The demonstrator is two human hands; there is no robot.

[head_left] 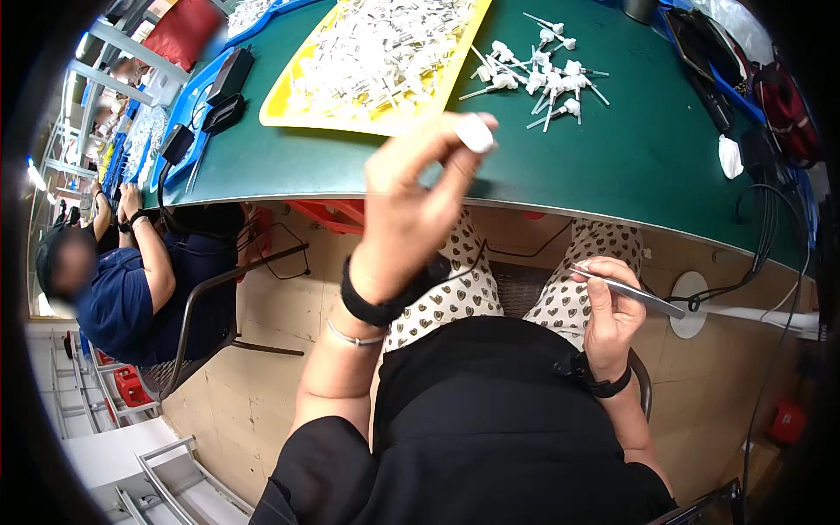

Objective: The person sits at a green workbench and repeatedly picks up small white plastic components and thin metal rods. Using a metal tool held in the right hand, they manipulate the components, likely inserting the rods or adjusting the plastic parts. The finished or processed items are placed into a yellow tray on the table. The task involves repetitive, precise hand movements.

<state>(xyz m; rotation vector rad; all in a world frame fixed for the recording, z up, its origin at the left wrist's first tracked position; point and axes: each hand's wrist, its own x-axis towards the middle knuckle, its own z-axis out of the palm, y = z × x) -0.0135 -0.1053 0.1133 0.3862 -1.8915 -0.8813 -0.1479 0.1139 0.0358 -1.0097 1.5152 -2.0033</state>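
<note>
My left hand [416, 192] is raised over the table's near edge, thumb and fingers closed on a small white plastic part [475, 134] with a rounded end. The rest of that part is hidden by my fingers. Lower down, above my lap, my right hand [610, 317] grips metal tweezers [643, 297]. Beyond my left hand stands a yellow tray [328, 125], heaped with white plastic pieces [385, 61] that have thin tubes. A loose pile of similar white pieces with tubes [549, 80] lies on the green table [560, 171] to the tray's right.
Black cables [766, 227] hang over the table's right edge near a white crumpled item [730, 157] and a dark red bag [787, 109]. At left are a black adapter [229, 77] and a blue tray [188, 109]. A co-worker [131, 289] sits on a chair to the left.
</note>
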